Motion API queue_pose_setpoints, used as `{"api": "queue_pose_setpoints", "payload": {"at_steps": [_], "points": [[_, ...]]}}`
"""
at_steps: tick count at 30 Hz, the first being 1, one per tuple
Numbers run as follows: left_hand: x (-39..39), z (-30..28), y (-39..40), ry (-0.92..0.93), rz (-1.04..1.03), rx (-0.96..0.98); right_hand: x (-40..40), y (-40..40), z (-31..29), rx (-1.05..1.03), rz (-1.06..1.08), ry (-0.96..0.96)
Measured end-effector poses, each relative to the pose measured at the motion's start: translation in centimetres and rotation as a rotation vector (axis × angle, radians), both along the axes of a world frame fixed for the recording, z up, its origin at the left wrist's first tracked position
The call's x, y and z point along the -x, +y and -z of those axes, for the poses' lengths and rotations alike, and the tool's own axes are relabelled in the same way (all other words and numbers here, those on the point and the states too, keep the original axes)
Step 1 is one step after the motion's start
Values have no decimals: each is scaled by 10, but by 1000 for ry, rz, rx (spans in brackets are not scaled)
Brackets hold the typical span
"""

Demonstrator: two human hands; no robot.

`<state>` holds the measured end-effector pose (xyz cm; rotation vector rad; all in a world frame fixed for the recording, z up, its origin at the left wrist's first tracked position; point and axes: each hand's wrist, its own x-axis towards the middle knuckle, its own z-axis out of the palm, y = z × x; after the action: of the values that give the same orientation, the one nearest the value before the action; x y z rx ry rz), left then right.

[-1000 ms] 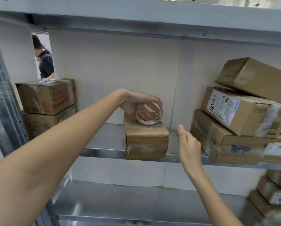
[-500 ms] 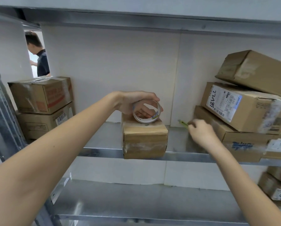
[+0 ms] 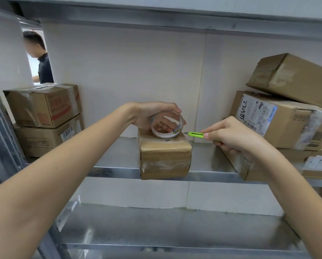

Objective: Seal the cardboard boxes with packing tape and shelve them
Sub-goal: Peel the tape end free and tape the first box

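Having swung in from mid-right, the right hand [image 3: 236,136] is now pinching a slim green plastic cutter [image 3: 195,134] beside the light, rigid clear tape roll [image 3: 167,126] that the left hand [image 3: 152,114] is gripping by its rim atop the small stiff brown cardboard box [image 3: 164,157].

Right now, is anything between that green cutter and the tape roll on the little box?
Nothing visible. The green cutter in the right hand points across a short open gap at the tape roll, which the left hand holds on the small box.

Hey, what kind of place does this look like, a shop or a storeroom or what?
Most likely a storeroom or small warehouse packing area: bare metal shelving, stacks of taped cardboard boxes with shipping labels, and a tape roll held on a small box.
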<state>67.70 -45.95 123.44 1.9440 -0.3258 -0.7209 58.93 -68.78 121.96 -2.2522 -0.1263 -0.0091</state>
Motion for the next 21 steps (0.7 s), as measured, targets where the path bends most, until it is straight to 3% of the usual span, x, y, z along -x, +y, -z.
{"api": "queue_pose_setpoints", "payload": {"at_steps": [10,14,18,21], "points": [[3,0,-1,-15,-24,12,-5,12,3,29,46,-37],[8,7,9,26,-46,208,0,20,7,21,-6,11],[14,13,16,-23,-48,269,6,8,-1,192,29,-134],[16,15,15,-55,-57,290,-8,-3,16,344,176,-261]]}}
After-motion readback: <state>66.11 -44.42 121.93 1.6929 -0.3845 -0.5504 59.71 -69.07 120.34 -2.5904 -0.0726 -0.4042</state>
